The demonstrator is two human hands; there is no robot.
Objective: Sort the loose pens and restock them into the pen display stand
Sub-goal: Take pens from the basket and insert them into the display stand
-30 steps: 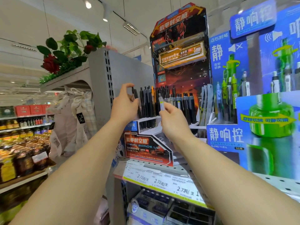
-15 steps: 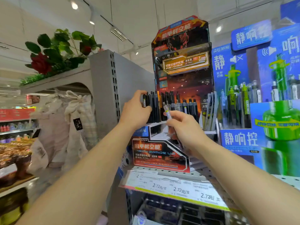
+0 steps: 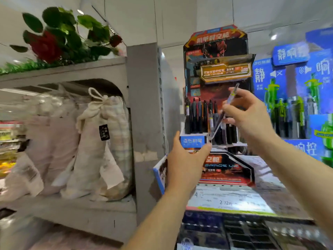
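A grey metal shelving unit (image 3: pixel 144 98) with a slotted upright fills the left and middle of the view. Its arched bay holds soft cream and pink cloth drawstring bags (image 3: pixel 100 141), slumped upright and tied with cord. On top sit artificial red roses (image 3: pixel 45 46) with glossy green leaves.

To the right stands the pen display stand (image 3: pixel 216 73), a tall printed cardboard piece in dark red, black and orange, with stepped white tiers. Its upper tier holds a row of slim dark pens (image 3: pixel 198 116) standing upright, packed side by side. Just beside it to the right is a blue and green cardboard display (image 3: pixel 295 91) holding its own upright pens, blurred. Below both runs a shelf-edge price strip (image 3: pixel 227 201), white with a yellow-green border.

Both bare forearms reach up from the bottom of the view. The left hand (image 3: pixel 183 159) is raised with thumb and fingers spread apart, cupping the small blue-labelled front corner of the stand's tier; whether it touches the card is unclear. The right hand (image 3: pixel 252 114) is higher, turned palm inward, thumb and fingertips pinched together on a loose pen (image 3: pixel 225 112). That pen is thin, with a clear barrel, tilted steeply, its top end pointing up to the right above the hand and its lower tip angled down towards the tier just above the left thumb.
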